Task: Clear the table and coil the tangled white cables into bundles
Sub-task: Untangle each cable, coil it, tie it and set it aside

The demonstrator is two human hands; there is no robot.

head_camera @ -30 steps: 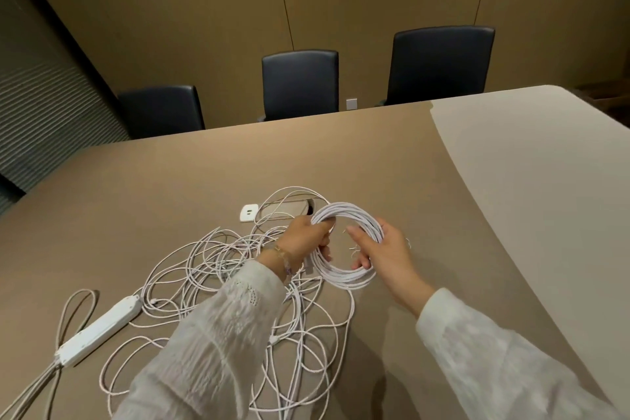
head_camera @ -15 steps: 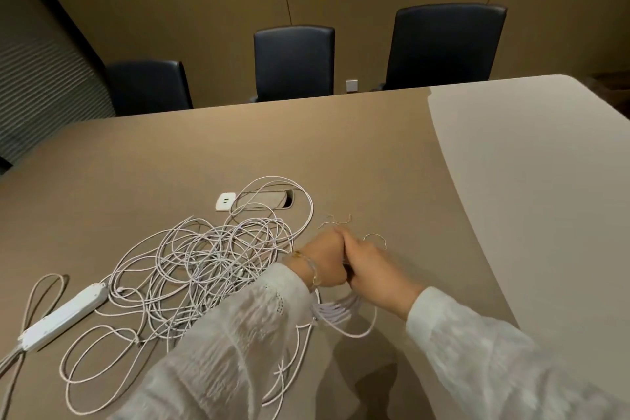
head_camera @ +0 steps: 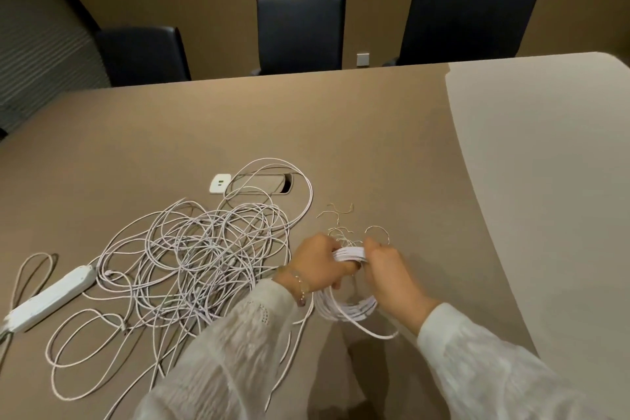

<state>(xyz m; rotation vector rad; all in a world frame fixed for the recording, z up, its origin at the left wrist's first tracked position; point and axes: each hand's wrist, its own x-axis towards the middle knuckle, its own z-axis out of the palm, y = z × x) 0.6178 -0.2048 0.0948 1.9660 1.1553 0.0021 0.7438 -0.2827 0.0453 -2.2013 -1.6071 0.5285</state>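
Brown panelled walls stood behind three black chairs (head_camera: 300, 29) at the far edge of a tan table (head_camera: 375, 133), whose right part was paler. Near the table's middle both hands gripped one coil (head_camera: 347, 309) of white cable: the left hand (head_camera: 318, 261) was curled round its upper strands, the right hand (head_camera: 387, 269) closed on the same strands just beside it, and the rest of the loop hung below the wrists. Thin wire ties (head_camera: 341, 211) lay on the table just beyond the hands. Left of the coil sprawled the tangle (head_camera: 191, 249) of loose white cable, and farther left lay a white power strip (head_camera: 47, 298). Beyond the tangle sat a small white socket (head_camera: 220, 183) beside a cable port (head_camera: 269, 183) in the table
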